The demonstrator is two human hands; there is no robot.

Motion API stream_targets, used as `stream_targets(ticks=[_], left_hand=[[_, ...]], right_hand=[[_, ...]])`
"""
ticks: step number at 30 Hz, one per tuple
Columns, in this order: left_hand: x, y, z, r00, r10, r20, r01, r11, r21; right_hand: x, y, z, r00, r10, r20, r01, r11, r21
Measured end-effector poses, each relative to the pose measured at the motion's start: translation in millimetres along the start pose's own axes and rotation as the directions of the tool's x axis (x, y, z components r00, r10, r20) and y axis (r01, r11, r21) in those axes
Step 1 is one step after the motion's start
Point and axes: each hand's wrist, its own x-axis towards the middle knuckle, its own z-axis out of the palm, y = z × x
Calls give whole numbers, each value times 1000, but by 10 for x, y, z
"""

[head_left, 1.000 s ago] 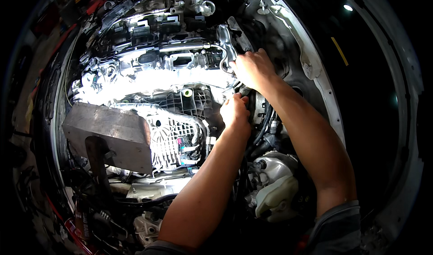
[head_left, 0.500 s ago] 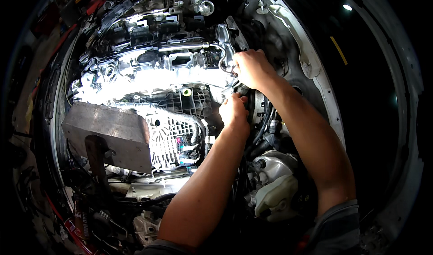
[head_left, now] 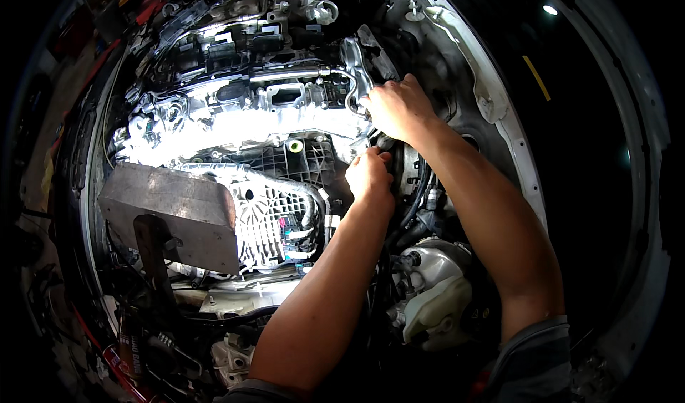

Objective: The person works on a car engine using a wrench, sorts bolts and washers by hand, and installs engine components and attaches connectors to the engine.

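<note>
Both my hands work close together at the right end of an opened engine (head_left: 235,93) under a raised hood. My right hand (head_left: 401,109) is closed, fingers curled in beside a thin bent metal pipe (head_left: 352,93); what it grips is hidden. Just below it and nearer to me, my left hand (head_left: 369,176) is closed too, thumb and fingers pinched together beside dark hoses. A small part at its fingertips cannot be made out. The ribbed plastic manifold (head_left: 267,235) lies to the left of my left forearm, with a wiring harness (head_left: 303,189) across it.
A boxy metal work light (head_left: 171,214) on a bracket stands at the left and throws glare over the engine's middle. A pale fluid reservoir (head_left: 439,314) sits between my forearms. The white fender edge (head_left: 524,160) runs along the right, with cables (head_left: 421,196) inside it.
My right hand has shifted very slightly, its fingers turning a little at the pipe. My left hand stays almost where it was.
</note>
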Motion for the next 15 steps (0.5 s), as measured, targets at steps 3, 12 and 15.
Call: stream_targets(ticks=[3,12,15], left_hand=[[8,-9,0,1000,-3,-7,3,1000,5],[74,-41,-13,1000,-4,12,4,1000,-2],[60,-45,-1,1000,-8,10,8,1000,-9]], right_hand=[[7,-40,-38,996,84,-7,-84,996,27],[-24,-73,-212,973,178,149,-185,982,33],[-13,-33,-178,983,150,102,-153,988,25]])
